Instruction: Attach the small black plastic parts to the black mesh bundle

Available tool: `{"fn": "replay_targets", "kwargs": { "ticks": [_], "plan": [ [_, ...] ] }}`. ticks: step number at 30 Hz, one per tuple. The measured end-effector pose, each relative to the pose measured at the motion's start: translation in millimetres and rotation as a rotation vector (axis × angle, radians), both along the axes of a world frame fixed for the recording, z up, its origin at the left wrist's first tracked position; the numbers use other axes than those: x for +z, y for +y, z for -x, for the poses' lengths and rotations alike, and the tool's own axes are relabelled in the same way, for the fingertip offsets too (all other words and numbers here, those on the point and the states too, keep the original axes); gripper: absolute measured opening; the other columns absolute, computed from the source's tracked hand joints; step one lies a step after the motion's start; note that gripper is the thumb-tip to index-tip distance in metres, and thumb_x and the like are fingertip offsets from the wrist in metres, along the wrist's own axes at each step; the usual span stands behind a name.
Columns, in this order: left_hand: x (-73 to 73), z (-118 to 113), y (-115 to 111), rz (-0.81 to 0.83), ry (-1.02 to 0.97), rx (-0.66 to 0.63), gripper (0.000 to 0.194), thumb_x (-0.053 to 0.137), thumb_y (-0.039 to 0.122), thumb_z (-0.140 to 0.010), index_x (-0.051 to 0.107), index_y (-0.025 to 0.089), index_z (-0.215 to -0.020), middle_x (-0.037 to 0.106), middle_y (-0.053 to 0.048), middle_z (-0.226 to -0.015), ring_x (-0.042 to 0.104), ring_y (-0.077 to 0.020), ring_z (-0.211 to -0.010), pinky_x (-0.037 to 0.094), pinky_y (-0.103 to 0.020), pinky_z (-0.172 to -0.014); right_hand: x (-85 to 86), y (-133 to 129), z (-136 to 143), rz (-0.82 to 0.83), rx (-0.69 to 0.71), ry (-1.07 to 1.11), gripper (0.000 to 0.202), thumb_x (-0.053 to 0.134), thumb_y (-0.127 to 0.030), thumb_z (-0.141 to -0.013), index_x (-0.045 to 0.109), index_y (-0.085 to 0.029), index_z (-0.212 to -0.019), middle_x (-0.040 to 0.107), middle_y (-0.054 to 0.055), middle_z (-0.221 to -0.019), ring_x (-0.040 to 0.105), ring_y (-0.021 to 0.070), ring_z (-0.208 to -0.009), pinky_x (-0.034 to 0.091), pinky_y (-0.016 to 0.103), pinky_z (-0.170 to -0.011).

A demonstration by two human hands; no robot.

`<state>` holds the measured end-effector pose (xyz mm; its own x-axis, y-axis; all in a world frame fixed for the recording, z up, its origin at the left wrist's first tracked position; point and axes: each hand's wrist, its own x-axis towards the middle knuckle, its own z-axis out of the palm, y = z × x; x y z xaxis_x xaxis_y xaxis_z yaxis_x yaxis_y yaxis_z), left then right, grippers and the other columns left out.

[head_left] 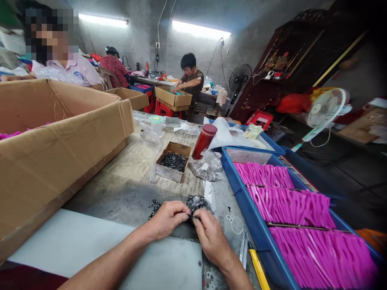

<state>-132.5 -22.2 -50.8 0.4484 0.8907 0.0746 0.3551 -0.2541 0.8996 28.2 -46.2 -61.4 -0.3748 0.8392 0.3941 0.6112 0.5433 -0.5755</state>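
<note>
A worktable carries a large cardboard box along its left edge; a blue crate of pink pieces lines its right. Near the front edge, a person's left hand and right hand meet before a clear bag holding something black. Thumbs and fingers pinch closed on a small dark thing, too tiny to identify.

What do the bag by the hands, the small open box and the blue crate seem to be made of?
Bag: probably thin plastic film; crinkled, with glossy highlights, and see-through in places.
Box: looks like cardboard; matte, brown, with thin, straight walls.
Crate: likely rigid moulded plastic; evenly coloured and smooth-looking, though the fine texture can't be judged.
</note>
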Motion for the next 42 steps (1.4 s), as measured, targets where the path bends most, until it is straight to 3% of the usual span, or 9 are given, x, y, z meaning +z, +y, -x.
{"fn": "replay_targets", "kwargs": {
  "ticks": [12, 28, 42],
  "plan": [
    [-3.9, 2.0, -0.2, -0.080, 0.057, -0.056, 0.015, 0.047, 0.015, -0.076, 0.061, 0.014, -0.070, 0.058, 0.000, -0.066, 0.051, -0.0107, -0.063, 0.038, -0.019, -0.061, 1.3, 0.9, -1.7, 0.013, 0.051, -0.036, 0.014, 0.035, -0.010, -0.078, 0.047, -0.018, -0.076, 0.055, 0.005, -0.070, 0.051, 0.0175, -0.068, 0.042, 0.028, -0.059],
    [-1.3, 1.1, -1.6, 0.020, 0.004, -0.046, 0.014, 0.047, 0.016, -0.074, 0.061, 0.013, -0.070, 0.058, 0.000, -0.067, 0.051, -0.0113, -0.065, 0.038, -0.019, -0.062, 7.0, 0.1, 0.3, 0.183, -0.020, 0.124, 0.013, 0.041, -0.019, -0.079, 0.050, -0.019, -0.070, 0.054, 0.000, -0.062, 0.050, 0.0125, -0.059, 0.038, 0.021, -0.051],
    [-2.5, 0.0, -0.9, 0.047, 0.007, -0.042, 0.014, 0.048, 0.015, -0.073, 0.061, 0.013, -0.069, 0.057, 0.001, -0.066, 0.049, -0.0109, -0.064, 0.037, -0.019, -0.061, 8.1, -0.4, 2.1, 0.169, -0.052, 0.116, 0.016, 0.041, -0.021, -0.078, 0.049, -0.018, -0.065, 0.051, -0.002, -0.056, 0.047, 0.0112, -0.052, 0.035, 0.020, -0.046]
  ]
}}
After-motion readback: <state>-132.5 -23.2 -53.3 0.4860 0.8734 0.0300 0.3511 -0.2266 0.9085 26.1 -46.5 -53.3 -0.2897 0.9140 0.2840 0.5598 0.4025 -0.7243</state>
